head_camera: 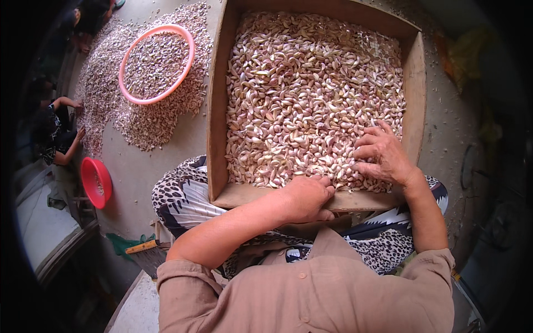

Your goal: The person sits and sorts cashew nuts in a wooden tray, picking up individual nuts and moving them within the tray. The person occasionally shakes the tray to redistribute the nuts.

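A shallow wooden box (414, 95) with a wire-mesh bottom (377, 46) rests before me, its near side over my lap. Garlic cloves (287, 100), pale with pink and purple skins, cover most of the mesh; a bare patch shows at the far right corner. My left hand (306, 195) lies over the near wall, fingers bent inward against the cloves and thumb outside; whether a clove is under those fingers is hidden. Among the cloves at the near right, my right hand (381, 156) rests with fingers apart and bent, touching them. Nothing shows gripped in it.
To the left, a pink-rimmed basin (193, 45) full of cloves stands on a wide garlic pile (145, 131) on the floor. A red basin (109, 183) holds a few. Beyond the pile, a person (52, 133) reaches into it. A brush (148, 254) lies near my left elbow.
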`<state>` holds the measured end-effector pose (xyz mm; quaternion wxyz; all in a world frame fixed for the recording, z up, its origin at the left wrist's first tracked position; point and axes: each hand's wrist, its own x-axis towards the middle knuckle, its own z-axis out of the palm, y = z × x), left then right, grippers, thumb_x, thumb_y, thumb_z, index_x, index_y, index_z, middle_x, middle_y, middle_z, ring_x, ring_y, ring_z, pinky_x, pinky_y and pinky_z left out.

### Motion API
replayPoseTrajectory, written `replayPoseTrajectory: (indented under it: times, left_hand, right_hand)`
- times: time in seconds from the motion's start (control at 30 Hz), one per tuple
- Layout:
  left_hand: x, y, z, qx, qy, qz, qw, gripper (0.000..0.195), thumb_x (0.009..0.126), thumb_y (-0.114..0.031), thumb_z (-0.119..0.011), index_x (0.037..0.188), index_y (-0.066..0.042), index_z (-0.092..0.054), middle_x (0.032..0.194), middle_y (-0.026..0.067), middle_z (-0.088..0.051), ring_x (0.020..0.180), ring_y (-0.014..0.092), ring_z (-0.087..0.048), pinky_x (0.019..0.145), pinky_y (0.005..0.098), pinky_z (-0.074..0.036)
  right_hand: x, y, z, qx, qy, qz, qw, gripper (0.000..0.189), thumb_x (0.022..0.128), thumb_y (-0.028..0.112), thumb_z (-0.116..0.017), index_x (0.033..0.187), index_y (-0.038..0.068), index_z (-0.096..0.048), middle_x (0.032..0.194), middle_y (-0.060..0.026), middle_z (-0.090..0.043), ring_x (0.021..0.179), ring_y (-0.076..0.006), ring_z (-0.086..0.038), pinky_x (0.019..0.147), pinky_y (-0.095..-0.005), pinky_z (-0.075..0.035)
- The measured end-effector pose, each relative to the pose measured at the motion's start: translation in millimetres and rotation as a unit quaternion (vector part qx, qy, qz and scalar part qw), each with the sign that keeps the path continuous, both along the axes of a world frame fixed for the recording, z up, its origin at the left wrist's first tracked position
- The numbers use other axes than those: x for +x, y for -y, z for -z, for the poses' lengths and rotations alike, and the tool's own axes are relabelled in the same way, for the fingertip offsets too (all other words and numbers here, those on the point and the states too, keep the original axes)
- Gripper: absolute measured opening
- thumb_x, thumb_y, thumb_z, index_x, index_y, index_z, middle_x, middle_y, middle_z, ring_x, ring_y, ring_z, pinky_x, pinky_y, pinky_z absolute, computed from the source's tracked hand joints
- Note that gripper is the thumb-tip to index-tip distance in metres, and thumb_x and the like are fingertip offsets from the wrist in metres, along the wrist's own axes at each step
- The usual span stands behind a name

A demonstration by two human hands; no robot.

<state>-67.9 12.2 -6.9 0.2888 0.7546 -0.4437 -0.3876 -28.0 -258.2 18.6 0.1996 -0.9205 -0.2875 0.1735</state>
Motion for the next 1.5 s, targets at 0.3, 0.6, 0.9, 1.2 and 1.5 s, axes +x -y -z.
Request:
replayPoseTrajectory:
  times: [0.3, 0.6, 0.9, 1.2, 1.5]
  left_hand:
    - [17, 5, 4, -0.038, -0.061, -0.040, 0.997, 0.030, 0.097, -0.034, -0.066, 0.097, -0.004, -0.068, 0.099, 0.0165, -0.066, 0.093, 0.038, -0.067, 0.080, 0.0495, -0.055]
    - [84, -19, -7, -0.028, 0.109, -0.416, 0.902, 0.010, 0.092, -0.012, -0.071, 0.091, -0.005, -0.066, 0.086, 0.0132, -0.068, 0.077, 0.032, -0.069, 0.070, 0.0419, -0.055]
    - [118, -42, 35, 0.066, 0.265, -0.508, 0.817, 0.021, 0.083, -0.009, -0.075, 0.105, -0.012, -0.073, 0.097, 0.0052, -0.069, 0.085, 0.025, -0.071, 0.077, 0.0389, -0.056]
    - [120, -33, 35, 0.069, 0.267, -0.509, 0.815, 0.028, 0.082, -0.009, -0.079, 0.110, -0.015, -0.075, 0.098, 0.0024, -0.070, 0.084, 0.023, -0.071, 0.076, 0.0357, -0.056]
    - [120, -40, 39, 0.032, 0.287, -0.515, 0.807, 0.015, 0.082, -0.010, -0.083, 0.095, -0.011, -0.076, 0.094, 0.0026, -0.069, 0.080, 0.020, -0.070, 0.071, 0.0331, -0.055]
  right_hand:
    - [41, 22, 15, 0.057, -0.014, 0.185, 0.981, 0.016, 0.087, 0.017, -0.075, 0.094, 0.004, -0.074, 0.090, -0.0160, -0.071, 0.085, -0.0358, -0.070, 0.077, -0.0432, -0.056]
    - [43, 30, 13, 0.085, 0.053, 0.234, 0.967, 0.018, 0.087, 0.013, -0.075, 0.101, 0.001, -0.072, 0.097, -0.0165, -0.073, 0.089, -0.0351, -0.071, 0.079, -0.0421, -0.056]
    - [44, 36, 1, 0.104, 0.075, 0.237, 0.963, 0.018, 0.087, 0.010, -0.074, 0.103, 0.001, -0.072, 0.097, -0.0173, -0.073, 0.090, -0.0355, -0.071, 0.081, -0.0413, -0.056]
    - [44, 37, -3, 0.115, 0.086, 0.221, 0.965, 0.019, 0.086, 0.009, -0.075, 0.103, 0.000, -0.072, 0.097, -0.0176, -0.073, 0.090, -0.0335, -0.071, 0.080, -0.0402, -0.056]
    - [43, 47, -3, 0.110, 0.072, 0.238, 0.962, 0.019, 0.086, 0.014, -0.073, 0.101, 0.001, -0.072, 0.099, -0.0180, -0.073, 0.090, -0.0376, -0.071, 0.082, -0.0439, -0.056]
